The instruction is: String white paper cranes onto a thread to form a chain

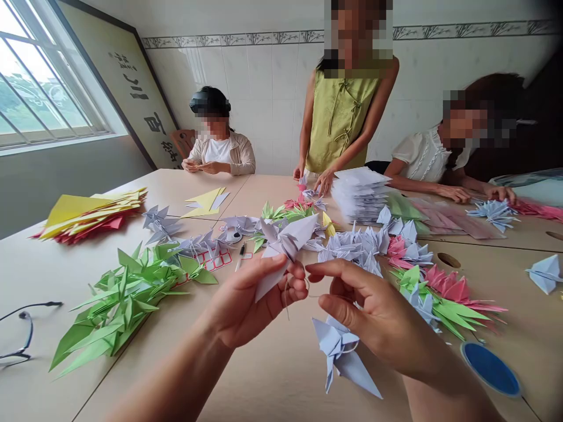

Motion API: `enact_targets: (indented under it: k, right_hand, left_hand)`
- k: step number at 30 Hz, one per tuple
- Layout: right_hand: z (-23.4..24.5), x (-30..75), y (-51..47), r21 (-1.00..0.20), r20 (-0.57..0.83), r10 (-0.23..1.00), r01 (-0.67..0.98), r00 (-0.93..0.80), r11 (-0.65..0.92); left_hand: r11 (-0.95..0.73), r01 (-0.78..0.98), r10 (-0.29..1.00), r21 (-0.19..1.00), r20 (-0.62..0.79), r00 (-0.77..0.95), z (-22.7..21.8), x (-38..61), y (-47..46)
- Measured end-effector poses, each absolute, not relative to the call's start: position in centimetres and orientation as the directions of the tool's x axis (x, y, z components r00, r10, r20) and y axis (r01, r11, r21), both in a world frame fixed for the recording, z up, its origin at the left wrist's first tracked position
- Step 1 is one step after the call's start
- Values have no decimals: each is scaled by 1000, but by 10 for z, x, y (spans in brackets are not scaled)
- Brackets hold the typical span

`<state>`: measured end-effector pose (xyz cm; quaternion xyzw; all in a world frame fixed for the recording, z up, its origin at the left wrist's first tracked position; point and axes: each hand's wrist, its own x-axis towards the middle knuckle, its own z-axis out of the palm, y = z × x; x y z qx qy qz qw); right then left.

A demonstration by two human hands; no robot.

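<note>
Lavender paper crane (285,243) gripped in your left hand (250,299), fingers closed around its underside, held above the worktop (268,381). Your right hand (373,308) curled, thumb and forefinger pinching thin thread (313,295) that runs toward the crane. Second lavender crane (341,351) just below that hand, thread looped on it. Green paper cranes (118,310) heaped to your left; pink paper cranes (448,287) beyond your right hand.
</note>
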<state>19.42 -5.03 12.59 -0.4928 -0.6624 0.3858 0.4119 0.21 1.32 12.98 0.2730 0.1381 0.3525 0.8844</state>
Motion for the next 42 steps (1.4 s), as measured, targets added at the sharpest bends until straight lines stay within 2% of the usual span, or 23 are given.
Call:
enact_targets:
  k: [6,9,13,19,24,26,29,31,33,36,40,42]
  right_hand:
    - [128,192,-50,-911,163,976,358,-144,205]
    - [128,198,-50,-892,213,968,378,-129,247]
    - [126,205,-51,-868,226,973,443,-50,224]
    - [129,209,-48,-755,313,943,572,-114,320]
    - [128,210,-49,-593,475,875,699,-96,399]
    - [126,209,-52,-694,385,916,619,-112,367]
    - [122,202,-55,-952,110,961,252,-253,176]
    - [121,195,-54,-996,46,949,62,-313,69]
    - [121,191,-52,-998,51,951,27,-305,62]
    - [123,189,-46,-987,95,964,104,-249,124]
    - [125,195,-42,-939,240,967,233,-90,255]
    - [125,200,-41,-924,340,940,192,16,331]
  left_hand:
    - [393,-525,759,755,56,649,127,3,6]
    - [354,-518,751,779,93,654,128,2,5]
    - [327,-496,741,804,107,663,128,2,2]
    - [293,-478,730,828,130,672,128,1,-1]
    - [288,-480,723,828,140,676,129,1,0]
    - [278,-475,726,835,141,673,128,2,0]
    - [271,-469,721,840,146,677,127,3,0]
    - [278,-492,712,825,167,682,126,4,1]
    - [289,-516,701,806,189,687,126,5,1]
    - [307,-522,714,796,170,679,126,5,3]
    - [383,-533,748,754,85,659,127,6,5]
    - [449,-553,749,701,42,661,127,6,7]
